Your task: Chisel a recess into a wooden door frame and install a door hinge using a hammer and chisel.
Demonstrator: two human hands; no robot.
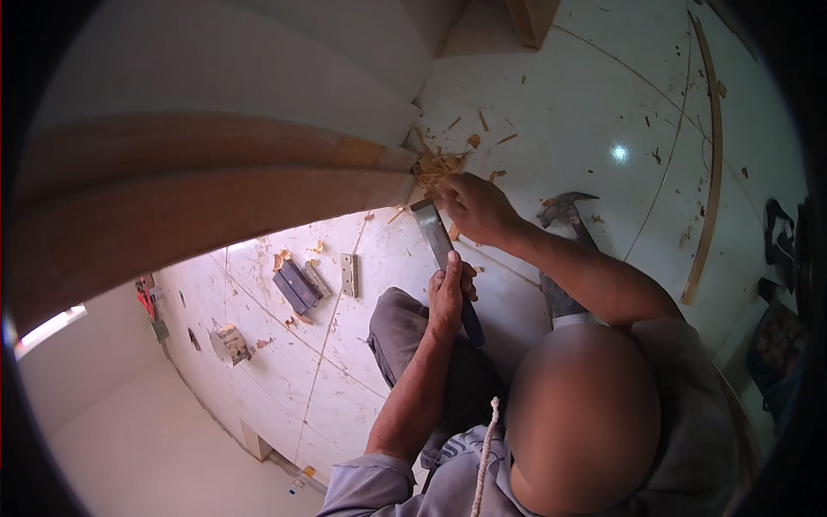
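Observation:
My left hand (450,295) is closed around a chisel (433,234), with the thumb laid along its flat steel blade. The blade points up toward the foot of a wooden door edge (362,185), and the dark blue handle shows below my fingers. Just beyond the blade's tip, my right hand (475,209) has its fingers curled in beside a heap of wood shavings (439,165) at that foot. Whatever those fingertips hold, if anything, is hidden. A claw hammer (570,209) lies on the floor, partly covered by my right forearm.
On the tiled floor (345,370) at left lie a metal hinge (349,276), a dark box (295,287) and a round, light-coloured object (231,343). A red tool (145,297) is farther left. At right, a long wooden strip (711,164) lies among scattered chips, near a dark bag (775,345).

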